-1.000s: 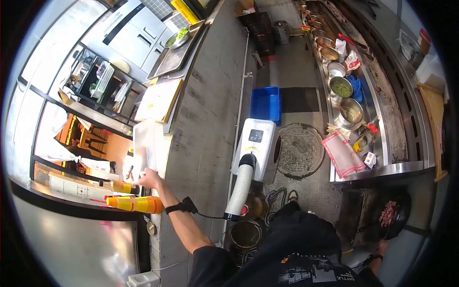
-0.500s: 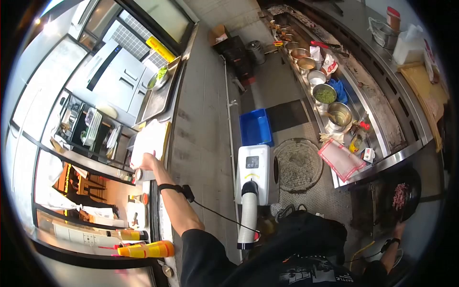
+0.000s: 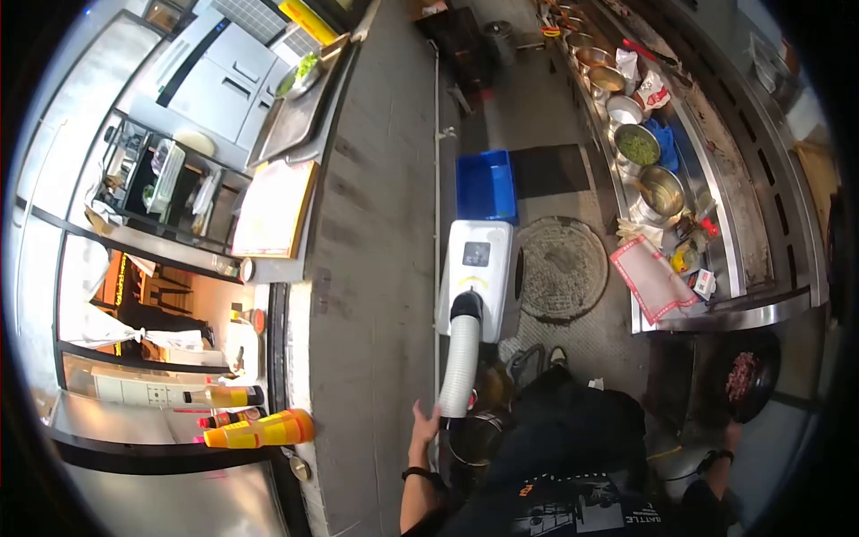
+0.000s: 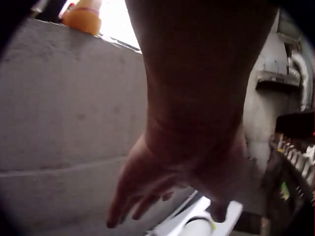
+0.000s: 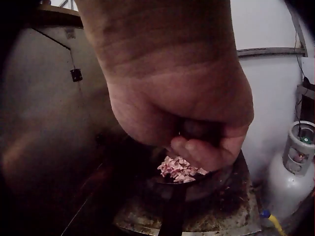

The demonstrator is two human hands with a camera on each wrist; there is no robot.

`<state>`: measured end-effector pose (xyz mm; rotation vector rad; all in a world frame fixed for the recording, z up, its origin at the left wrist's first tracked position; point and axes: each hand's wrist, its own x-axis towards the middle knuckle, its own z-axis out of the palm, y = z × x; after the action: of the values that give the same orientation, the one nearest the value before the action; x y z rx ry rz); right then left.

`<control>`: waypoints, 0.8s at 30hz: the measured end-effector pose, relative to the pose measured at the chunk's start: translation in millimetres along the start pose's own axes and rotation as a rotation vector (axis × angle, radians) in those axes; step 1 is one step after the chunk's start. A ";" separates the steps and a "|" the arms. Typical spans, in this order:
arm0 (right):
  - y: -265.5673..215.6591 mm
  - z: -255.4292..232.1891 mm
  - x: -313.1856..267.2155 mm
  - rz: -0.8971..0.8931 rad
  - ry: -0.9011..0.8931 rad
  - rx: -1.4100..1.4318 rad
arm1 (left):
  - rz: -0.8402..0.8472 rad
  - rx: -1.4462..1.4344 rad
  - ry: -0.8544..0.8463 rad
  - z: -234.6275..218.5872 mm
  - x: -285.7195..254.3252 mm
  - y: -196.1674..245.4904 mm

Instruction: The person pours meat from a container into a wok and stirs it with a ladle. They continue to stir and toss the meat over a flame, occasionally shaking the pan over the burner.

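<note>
My left hand [image 3: 425, 424] is beside the grey wall, close to the white ribbed hose [image 3: 461, 362]. Its fingers [image 4: 129, 209] are spread and hold nothing in the left wrist view. On the other side, my right hand [image 5: 192, 118] has its fingers curled round a dark handle, mostly hidden in the palm; I cannot tell what tool it belongs to. Beyond that hand, chopped pink meat [image 5: 179, 169] lies in a black wok [image 3: 765, 398] on a stained stove [image 5: 226, 216].
The hose joins a white machine [image 3: 480, 277] on the floor near a blue bin [image 3: 488, 183]. Metal pots [image 3: 660, 192] line the right counter. On the left ledge are a cutting board [image 3: 276, 210] and sauce bottles [image 3: 259, 430]. A gas cylinder [image 5: 290, 187] stands beside the stove.
My left hand has come away from the cutting board with nothing in it and dropped back toward the hose. A white object it held earlier is now out of it. My right hand stays near the wok.
</note>
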<state>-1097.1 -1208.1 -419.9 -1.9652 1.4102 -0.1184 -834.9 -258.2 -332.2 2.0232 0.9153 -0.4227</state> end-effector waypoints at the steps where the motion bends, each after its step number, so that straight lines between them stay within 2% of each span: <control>1: -0.8 -4.3 2.0 0.051 -0.017 0.081 | -0.055 -0.136 0.046 8.8 -8.2 -9.6; 3: 24.3 5.9 3.0 -0.300 -0.108 0.089 | -0.170 -0.390 0.139 23.4 -32.1 -29.8; 5: 9.3 -12.8 2.3 -0.408 -0.173 -0.117 | -0.099 -0.736 0.301 46.9 -21.6 -56.4; 6: -1.5 -22.1 -2.6 -0.308 -0.177 -0.110 | -0.068 -0.907 0.371 60.5 -18.6 -65.3; 7: -8.5 -26.8 -7.2 -0.197 -0.186 -0.070 | -0.247 -1.006 0.389 59.8 -42.5 -25.8; 8: -15.7 -32.4 -10.6 -0.101 -0.193 -0.019 | -0.350 -0.991 0.404 66.1 -53.9 -1.2; 9: -23.6 -36.9 -13.4 -0.028 -0.204 0.019 | -0.406 -0.937 0.413 80.1 -52.1 -7.0; 10: -33.1 -40.1 -15.1 0.031 -0.216 0.053 | -0.517 -0.879 0.440 92.2 -58.0 7.4; 11: -36.0 -38.0 -18.7 0.073 -0.161 -0.039 | -0.489 -0.954 0.443 106.7 -69.8 28.2; 12: -39.5 -35.7 -21.9 0.119 -0.110 -0.129 | -0.515 -1.003 0.439 121.8 -57.7 9.9; 13: -44.1 -33.7 -25.3 0.170 -0.063 -0.215 | -0.546 -0.970 0.552 139.8 -61.4 19.8; 14: -105.8 -47.9 -64.0 0.188 -0.043 -0.131 | -0.600 -1.265 0.051 135.5 -25.3 -45.8; 15: -75.9 -44.8 -47.7 0.173 -0.033 -0.163 | -0.555 -1.093 0.153 149.9 -38.7 -23.9; 16: -47.5 -42.7 -32.8 0.158 -0.022 -0.196 | -0.531 -0.982 0.440 172.7 -66.3 18.6; 18: -81.6 -48.1 -55.5 0.271 0.151 -0.172 | -0.569 -1.205 0.013 184.4 -4.2 -55.1; 19: -96.9 -53.4 -68.7 0.237 0.153 -0.214 | -0.556 -1.118 0.121 188.6 -21.3 -32.7; 21: -122.9 -61.1 -87.6 0.151 0.146 -0.303 | -0.551 -1.045 0.209 198.6 -48.8 21.4; 24: -106.0 -53.0 -105.5 -0.010 0.248 -0.555 | -0.577 -0.982 0.278 201.3 -80.7 67.2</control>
<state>-1079.2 -1126.3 -285.1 -2.4736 1.7288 0.0320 -832.1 -483.1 -363.3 0.9123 1.5071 0.0426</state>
